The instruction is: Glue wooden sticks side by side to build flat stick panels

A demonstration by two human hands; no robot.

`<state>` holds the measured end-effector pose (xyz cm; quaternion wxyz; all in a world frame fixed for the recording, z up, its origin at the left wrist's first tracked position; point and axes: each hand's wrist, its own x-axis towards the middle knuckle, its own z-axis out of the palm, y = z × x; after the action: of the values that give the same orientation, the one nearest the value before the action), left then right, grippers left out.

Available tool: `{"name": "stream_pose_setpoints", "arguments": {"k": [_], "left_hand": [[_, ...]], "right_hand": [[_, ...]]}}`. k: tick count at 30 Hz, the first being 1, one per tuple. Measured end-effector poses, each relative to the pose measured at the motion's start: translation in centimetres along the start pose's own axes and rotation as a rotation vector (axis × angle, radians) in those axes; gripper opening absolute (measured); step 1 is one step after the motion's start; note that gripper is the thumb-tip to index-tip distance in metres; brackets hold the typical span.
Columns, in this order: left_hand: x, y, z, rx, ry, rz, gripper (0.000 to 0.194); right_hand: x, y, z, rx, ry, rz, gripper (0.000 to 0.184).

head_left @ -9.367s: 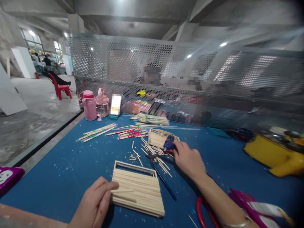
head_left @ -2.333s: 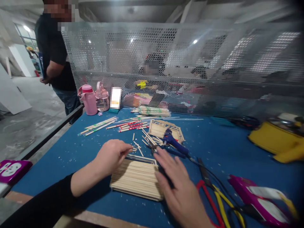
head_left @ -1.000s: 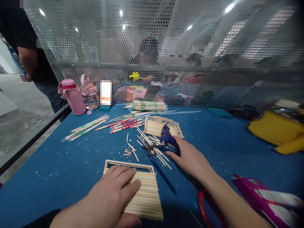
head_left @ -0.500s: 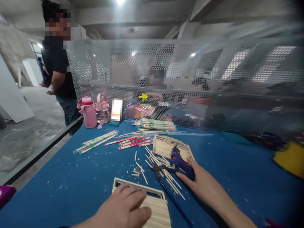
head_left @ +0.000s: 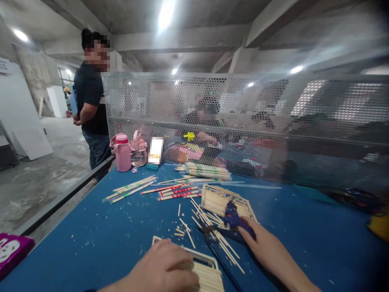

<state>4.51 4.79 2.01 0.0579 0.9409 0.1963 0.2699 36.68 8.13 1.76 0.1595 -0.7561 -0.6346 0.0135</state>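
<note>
My left hand (head_left: 165,265) lies over the left side of a stick panel (head_left: 209,275), a slatted piece of pale wooden sticks with a raised rim. Its bent fingers hold the panel against the table and hide much of it. At the right, my right hand (head_left: 264,243) is closed round the handle of a blue glue gun (head_left: 232,215), whose nozzle points away from me. Dark-jawed pliers (head_left: 208,230) lie just left of that hand. Loose thin sticks (head_left: 223,241) are scattered under the tools. Behind the glue gun is a second wooden stick piece (head_left: 217,199) with a latticed edge.
Wrapped chopsticks (head_left: 179,191) and a bagged bundle (head_left: 208,171) lie farther back on the blue table (head_left: 100,243). A pink jug (head_left: 123,154), a clear bottle (head_left: 139,154) and a phone-like screen (head_left: 156,151) stand before the perforated partition (head_left: 127,101). A person (head_left: 91,97) stands beyond, left.
The view has tilted up and turned slightly left, so the scene sits lower and farther right. Both hands keep their places on the panel and the glue gun.
</note>
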Motion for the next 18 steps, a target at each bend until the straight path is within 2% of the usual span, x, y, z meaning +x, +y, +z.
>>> {"name": "stream_pose_setpoints", "arguments": {"k": [5, 13, 18], "left_hand": [[-0.7, 0.0, 1.0, 0.060, -0.007, -0.039, 0.026], [-0.5, 0.5, -0.8, -0.030, -0.125, -0.055, 0.030], [-0.5, 0.4, -0.3, 0.008, -0.092, -0.052, 0.032]], "right_hand": [[-0.5, -0.6, -0.1, -0.038, -0.062, 0.020, 0.041], [-0.7, -1.3, -0.4, -0.061, -0.033, 0.025, 0.037], [-0.4, -0.9, -0.4, -0.073, -0.006, 0.081, 0.038]]}}
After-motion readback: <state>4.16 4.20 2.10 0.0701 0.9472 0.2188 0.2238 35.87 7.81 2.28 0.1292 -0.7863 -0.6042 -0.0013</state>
